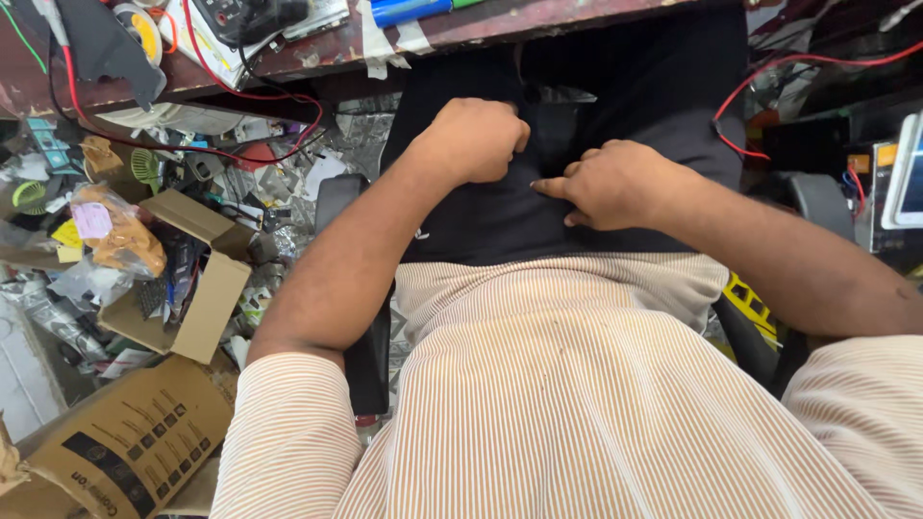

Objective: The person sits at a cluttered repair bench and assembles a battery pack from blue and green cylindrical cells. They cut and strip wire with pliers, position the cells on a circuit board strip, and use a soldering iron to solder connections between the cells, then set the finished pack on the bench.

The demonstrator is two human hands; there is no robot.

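Matt black cloth (pixel 500 216) lies under both fists; just left of them, an open box (pixel 207 288) of rough brown cardboard; above, a worn wooden desk edge (pixel 317 58).

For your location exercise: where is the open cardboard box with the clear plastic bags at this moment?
In the head view, the open cardboard box lies on the cluttered floor at the left, beside the person's left arm and below the workbench edge.

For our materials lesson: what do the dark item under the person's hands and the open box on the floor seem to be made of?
Dark item: looks like soft matt black fabric, creasing under the left hand and right hand. Open box: plain brown cardboard, dull finish, with bent flaps and raw edges.
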